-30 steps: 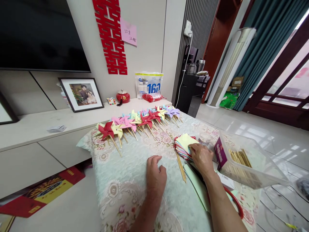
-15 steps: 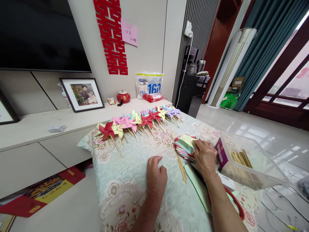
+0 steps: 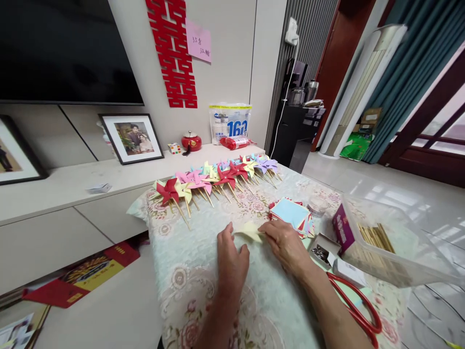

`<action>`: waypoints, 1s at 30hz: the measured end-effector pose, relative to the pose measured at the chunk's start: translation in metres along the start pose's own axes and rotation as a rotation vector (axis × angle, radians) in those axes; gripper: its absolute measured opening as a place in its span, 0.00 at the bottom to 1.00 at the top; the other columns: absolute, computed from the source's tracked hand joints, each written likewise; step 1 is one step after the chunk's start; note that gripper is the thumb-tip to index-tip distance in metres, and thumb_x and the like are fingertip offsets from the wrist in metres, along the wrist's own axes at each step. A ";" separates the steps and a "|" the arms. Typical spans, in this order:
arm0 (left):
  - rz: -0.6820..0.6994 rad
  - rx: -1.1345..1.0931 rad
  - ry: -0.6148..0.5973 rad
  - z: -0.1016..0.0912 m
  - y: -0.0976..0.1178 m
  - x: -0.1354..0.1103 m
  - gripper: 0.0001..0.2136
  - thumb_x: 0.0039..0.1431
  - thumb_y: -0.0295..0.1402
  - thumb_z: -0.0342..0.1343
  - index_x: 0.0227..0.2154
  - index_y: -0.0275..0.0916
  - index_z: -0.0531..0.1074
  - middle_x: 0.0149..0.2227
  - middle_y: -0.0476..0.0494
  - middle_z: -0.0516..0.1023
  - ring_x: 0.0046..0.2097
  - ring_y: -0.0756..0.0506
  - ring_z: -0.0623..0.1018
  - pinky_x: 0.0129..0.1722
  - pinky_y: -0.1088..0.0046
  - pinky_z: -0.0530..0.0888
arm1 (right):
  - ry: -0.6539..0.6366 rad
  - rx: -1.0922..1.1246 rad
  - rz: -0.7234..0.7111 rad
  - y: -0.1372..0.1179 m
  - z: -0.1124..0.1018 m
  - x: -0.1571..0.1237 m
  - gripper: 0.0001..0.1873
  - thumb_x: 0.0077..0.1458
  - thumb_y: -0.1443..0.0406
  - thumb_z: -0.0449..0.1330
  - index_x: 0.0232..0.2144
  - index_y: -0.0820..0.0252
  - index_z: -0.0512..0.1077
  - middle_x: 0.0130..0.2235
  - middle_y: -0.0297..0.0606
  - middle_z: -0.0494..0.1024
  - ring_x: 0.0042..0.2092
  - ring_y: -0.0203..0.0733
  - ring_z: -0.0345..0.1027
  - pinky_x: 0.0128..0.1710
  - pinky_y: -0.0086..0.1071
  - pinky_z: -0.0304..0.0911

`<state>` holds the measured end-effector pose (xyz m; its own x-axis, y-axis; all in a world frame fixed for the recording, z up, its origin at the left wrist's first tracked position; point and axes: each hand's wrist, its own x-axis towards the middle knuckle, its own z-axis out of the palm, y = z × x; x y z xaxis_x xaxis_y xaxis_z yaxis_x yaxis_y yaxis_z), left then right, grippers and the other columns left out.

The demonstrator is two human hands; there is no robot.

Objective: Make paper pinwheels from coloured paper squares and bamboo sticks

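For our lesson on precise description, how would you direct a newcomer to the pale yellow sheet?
Find the floral tablecloth, then the left hand and right hand over it. Between them is the pale yellow paper sheet. Unlike the blue-topped paper stack nearby, it is pinched by the right hand.

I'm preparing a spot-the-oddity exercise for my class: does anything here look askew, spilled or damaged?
The stack of paper squares beyond the right hand looks askew: its sheets lie at differing angles, with corners jutting out. I see no clear spill or damage.
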<state>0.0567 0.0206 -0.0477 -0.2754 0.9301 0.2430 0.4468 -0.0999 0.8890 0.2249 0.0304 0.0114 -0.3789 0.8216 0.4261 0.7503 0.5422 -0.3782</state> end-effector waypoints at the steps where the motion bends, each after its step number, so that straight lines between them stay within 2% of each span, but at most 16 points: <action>1: 0.002 0.016 0.002 -0.005 -0.002 0.001 0.32 0.48 0.19 0.54 0.60 0.33 0.60 0.53 0.32 0.68 0.56 0.37 0.72 0.54 0.54 0.73 | -0.067 0.026 -0.020 -0.004 0.003 0.000 0.15 0.66 0.69 0.52 0.35 0.58 0.78 0.37 0.42 0.81 0.40 0.44 0.72 0.40 0.34 0.61; 4: 0.064 0.083 -0.038 -0.019 -0.010 0.002 0.37 0.47 0.19 0.55 0.64 0.34 0.58 0.56 0.32 0.65 0.60 0.35 0.68 0.59 0.53 0.70 | -0.179 0.082 -0.035 -0.009 0.009 0.001 0.15 0.66 0.69 0.52 0.34 0.58 0.78 0.36 0.42 0.81 0.39 0.43 0.72 0.40 0.33 0.61; 6: 0.116 0.134 -0.100 -0.028 -0.015 0.000 0.36 0.46 0.18 0.55 0.62 0.36 0.63 0.58 0.32 0.62 0.61 0.35 0.67 0.61 0.53 0.67 | -0.225 0.121 -0.028 -0.009 0.011 0.000 0.14 0.66 0.69 0.53 0.35 0.59 0.79 0.36 0.42 0.81 0.40 0.43 0.73 0.41 0.32 0.62; 10: 0.171 0.208 -0.188 -0.037 -0.016 -0.009 0.28 0.46 0.17 0.53 0.52 0.38 0.74 0.59 0.35 0.61 0.59 0.35 0.68 0.61 0.52 0.67 | -0.297 0.206 0.016 -0.009 0.008 -0.002 0.13 0.65 0.67 0.54 0.35 0.59 0.79 0.37 0.42 0.82 0.40 0.43 0.73 0.42 0.32 0.62; 17: 0.296 0.268 -0.235 -0.038 -0.008 -0.011 0.11 0.54 0.24 0.58 0.40 0.41 0.79 0.53 0.39 0.72 0.56 0.36 0.69 0.56 0.54 0.68 | -0.365 0.426 0.133 -0.009 0.008 -0.004 0.14 0.65 0.64 0.54 0.35 0.60 0.80 0.34 0.36 0.81 0.35 0.40 0.71 0.36 0.29 0.61; 21: 0.274 0.314 -0.258 -0.037 -0.009 -0.011 0.08 0.56 0.24 0.58 0.34 0.42 0.79 0.47 0.42 0.76 0.53 0.38 0.71 0.53 0.55 0.68 | -0.349 0.413 0.208 -0.004 0.012 -0.007 0.12 0.60 0.65 0.58 0.43 0.61 0.79 0.34 0.36 0.80 0.34 0.40 0.70 0.34 0.29 0.61; 24: 0.263 0.346 -0.249 -0.035 -0.010 -0.011 0.06 0.59 0.27 0.57 0.34 0.41 0.79 0.46 0.41 0.77 0.51 0.37 0.72 0.51 0.56 0.69 | -0.340 0.386 0.216 -0.001 0.012 -0.008 0.23 0.52 0.69 0.64 0.52 0.59 0.76 0.43 0.39 0.82 0.40 0.43 0.72 0.40 0.32 0.63; 27: 0.264 0.361 -0.229 -0.034 -0.009 -0.012 0.06 0.60 0.29 0.56 0.34 0.41 0.79 0.45 0.41 0.77 0.49 0.38 0.72 0.50 0.56 0.70 | -0.332 0.290 0.184 0.000 0.011 -0.007 0.26 0.47 0.72 0.65 0.51 0.58 0.76 0.46 0.41 0.81 0.46 0.47 0.71 0.46 0.35 0.62; 30: 0.262 0.363 -0.193 -0.032 -0.008 -0.011 0.06 0.61 0.29 0.55 0.32 0.39 0.78 0.44 0.39 0.76 0.48 0.37 0.73 0.50 0.55 0.71 | -0.308 0.211 0.184 0.000 0.013 -0.005 0.21 0.52 0.73 0.61 0.49 0.59 0.77 0.42 0.42 0.82 0.44 0.47 0.72 0.45 0.36 0.62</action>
<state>0.0288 -0.0002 -0.0447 0.0332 0.9421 0.3336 0.7577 -0.2414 0.6063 0.2199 0.0283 -0.0012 -0.4172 0.9051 0.0816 0.7053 0.3791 -0.5990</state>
